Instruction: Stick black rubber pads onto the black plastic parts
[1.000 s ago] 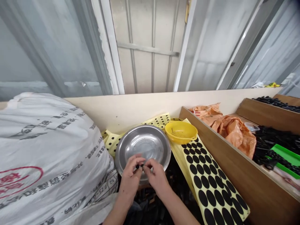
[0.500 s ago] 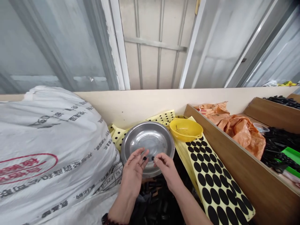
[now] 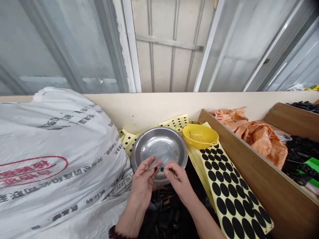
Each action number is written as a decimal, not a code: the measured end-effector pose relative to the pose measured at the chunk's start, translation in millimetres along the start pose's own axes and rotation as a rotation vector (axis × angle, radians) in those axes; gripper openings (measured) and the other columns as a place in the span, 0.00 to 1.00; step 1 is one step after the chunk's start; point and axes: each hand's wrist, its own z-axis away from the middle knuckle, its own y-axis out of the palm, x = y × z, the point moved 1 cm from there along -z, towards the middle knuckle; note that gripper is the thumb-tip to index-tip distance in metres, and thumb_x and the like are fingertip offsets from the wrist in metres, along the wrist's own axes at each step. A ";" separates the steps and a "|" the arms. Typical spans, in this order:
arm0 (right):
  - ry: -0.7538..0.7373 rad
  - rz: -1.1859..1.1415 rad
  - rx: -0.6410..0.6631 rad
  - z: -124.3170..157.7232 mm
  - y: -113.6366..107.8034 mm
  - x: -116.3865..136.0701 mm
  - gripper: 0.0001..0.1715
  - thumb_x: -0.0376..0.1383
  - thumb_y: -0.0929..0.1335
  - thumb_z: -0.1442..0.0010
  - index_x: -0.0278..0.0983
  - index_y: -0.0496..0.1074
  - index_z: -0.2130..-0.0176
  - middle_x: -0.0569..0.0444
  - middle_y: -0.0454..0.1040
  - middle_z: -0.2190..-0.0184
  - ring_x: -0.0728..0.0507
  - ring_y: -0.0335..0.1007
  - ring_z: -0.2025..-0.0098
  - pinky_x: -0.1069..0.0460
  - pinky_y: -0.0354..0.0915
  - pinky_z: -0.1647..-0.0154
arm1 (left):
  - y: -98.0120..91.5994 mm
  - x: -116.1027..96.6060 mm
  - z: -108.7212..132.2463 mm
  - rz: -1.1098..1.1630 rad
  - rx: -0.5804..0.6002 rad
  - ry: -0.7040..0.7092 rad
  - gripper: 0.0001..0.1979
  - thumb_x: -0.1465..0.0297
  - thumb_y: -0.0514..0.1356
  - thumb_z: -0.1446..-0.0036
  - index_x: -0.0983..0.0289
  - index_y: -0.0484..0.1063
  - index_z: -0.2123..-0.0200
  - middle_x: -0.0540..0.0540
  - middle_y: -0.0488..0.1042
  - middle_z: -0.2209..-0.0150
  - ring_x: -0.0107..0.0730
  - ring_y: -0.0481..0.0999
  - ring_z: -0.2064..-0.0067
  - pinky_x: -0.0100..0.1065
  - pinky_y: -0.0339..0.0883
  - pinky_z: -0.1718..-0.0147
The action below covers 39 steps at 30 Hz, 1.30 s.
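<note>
My left hand [image 3: 144,176] is palm up over the near rim of a shallow steel basin [image 3: 184,156]. Its thumb and fingertips close on a small black round piece [image 3: 156,168]. Just to the right, my right hand [image 3: 178,176] pinches a second small black disc [image 3: 162,169] between thumb and forefinger. The two pieces are close together but apart, too small for me to tell their exact kind. Below both hands is a heap of black parts [image 3: 164,215], partly hidden by my forearms.
A large white printed sack [image 3: 62,139] fills the left. Behind the basin and to its right are yellow sheets with black dots [image 3: 231,189] and a yellow strainer [image 3: 200,136]. A wooden partition [image 3: 249,159] borders a bin with orange plastic [image 3: 266,142] and black parts.
My left thumb has come in against the black piece at the fingertips. My right hand keeps its pinch. The whole view has shifted slightly.
</note>
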 end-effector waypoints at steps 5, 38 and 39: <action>-0.188 0.226 0.114 4.0 -4.1 7.8 0.10 0.32 0.60 0.37 0.37 0.69 0.66 0.51 0.67 0.66 0.44 0.63 0.62 0.49 0.59 0.58 | 5.0 -9.9 6.6 0.040 0.014 -0.086 0.15 0.81 0.62 0.58 0.65 0.73 0.64 0.58 0.75 0.54 0.44 0.76 0.53 0.33 0.73 0.65; -0.430 0.654 0.132 2.0 -9.5 7.1 0.11 0.30 0.58 0.36 0.36 0.67 0.61 0.48 0.68 0.62 0.43 0.64 0.59 0.47 0.61 0.57 | 12.2 -13.9 23.1 0.000 -0.080 -0.244 0.10 0.72 0.54 0.43 0.67 0.71 0.59 0.61 0.76 0.57 0.36 0.78 0.65 0.34 0.71 0.65; -0.403 0.621 0.136 1.9 -9.7 7.2 0.10 0.30 0.58 0.36 0.37 0.67 0.62 0.49 0.67 0.62 0.43 0.64 0.59 0.47 0.61 0.57 | 11.4 -13.4 23.7 -0.017 -0.067 -0.242 0.10 0.72 0.54 0.43 0.66 0.71 0.59 0.61 0.75 0.55 0.35 0.78 0.66 0.34 0.71 0.65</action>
